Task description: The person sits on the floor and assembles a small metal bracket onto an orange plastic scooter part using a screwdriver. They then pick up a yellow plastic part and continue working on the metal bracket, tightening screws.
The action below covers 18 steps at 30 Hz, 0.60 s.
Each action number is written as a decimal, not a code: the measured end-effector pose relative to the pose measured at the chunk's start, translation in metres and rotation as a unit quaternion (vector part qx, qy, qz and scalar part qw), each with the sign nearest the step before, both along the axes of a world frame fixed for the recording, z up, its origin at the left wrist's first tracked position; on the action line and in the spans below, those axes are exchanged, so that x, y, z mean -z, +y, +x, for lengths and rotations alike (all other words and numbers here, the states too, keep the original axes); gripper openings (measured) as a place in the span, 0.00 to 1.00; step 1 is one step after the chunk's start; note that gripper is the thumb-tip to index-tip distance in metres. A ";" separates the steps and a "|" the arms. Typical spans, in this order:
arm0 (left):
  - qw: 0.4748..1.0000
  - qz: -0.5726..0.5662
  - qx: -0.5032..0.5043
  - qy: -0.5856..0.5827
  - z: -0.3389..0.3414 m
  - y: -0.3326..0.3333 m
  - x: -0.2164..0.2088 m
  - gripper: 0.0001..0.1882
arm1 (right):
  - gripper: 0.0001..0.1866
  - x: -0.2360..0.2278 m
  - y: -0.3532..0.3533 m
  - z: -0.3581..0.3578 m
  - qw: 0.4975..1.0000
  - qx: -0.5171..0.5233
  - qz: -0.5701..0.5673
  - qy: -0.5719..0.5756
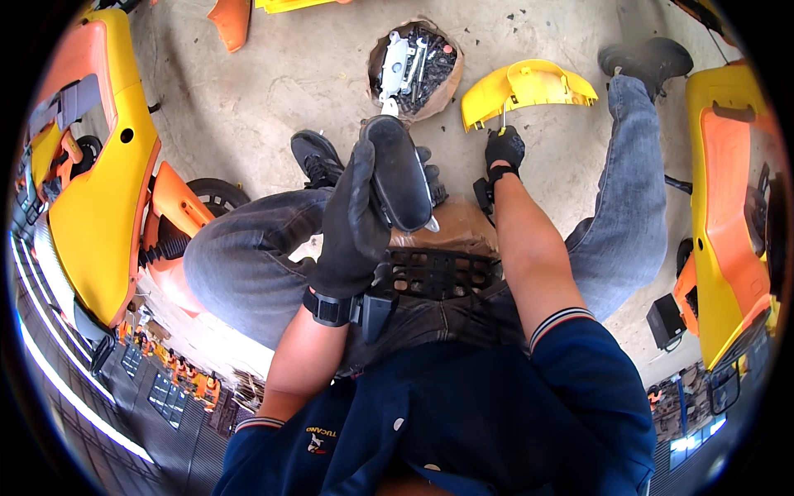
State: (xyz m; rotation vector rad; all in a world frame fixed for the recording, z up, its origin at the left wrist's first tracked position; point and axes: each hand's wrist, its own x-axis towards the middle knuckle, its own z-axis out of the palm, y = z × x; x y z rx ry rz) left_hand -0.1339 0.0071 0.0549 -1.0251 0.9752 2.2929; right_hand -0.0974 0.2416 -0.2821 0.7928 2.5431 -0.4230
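Observation:
My left hand [354,198], in a dark glove, grips a black oval padded piece [400,178] in front of my lap. Light metal bracket ends stick out at its top and lower right. Farther right, my black-gloved right hand [504,147] is closed around a slim metal-shafted tool [504,117] that looks like a screwdriver; its handle is hidden in the fist. The shaft points away from me, up to the lower edge of a curved yellow plastic cover [529,87] on the floor. Whether the tip touches the cover, I cannot tell.
A torn-edged bag [447,93] of dark hardware, with metal brackets on top, stands ahead. A brown box [455,225] sits between my legs. Yellow and orange vehicle bodies flank me at left [99,207] and right [719,215]. An orange panel [230,23] lies at the far left.

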 end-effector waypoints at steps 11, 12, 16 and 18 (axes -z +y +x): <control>1.000 -0.026 0.015 0.007 -0.002 0.000 -0.002 0.28 | 0.11 -0.001 0.015 -0.002 0.991 0.127 0.001 0.049; 1.000 -0.025 0.015 0.006 -0.002 0.000 -0.003 0.28 | 0.11 -0.001 0.021 -0.008 0.979 0.192 -0.044 0.056; 0.999 -0.027 0.022 0.011 -0.004 0.002 -0.009 0.28 | 0.11 -0.035 0.031 -0.039 0.879 0.316 -0.297 0.200; 0.999 -0.038 0.033 0.021 -0.004 0.002 -0.011 0.28 | 0.09 -0.034 0.033 -0.051 0.794 0.384 -0.407 0.238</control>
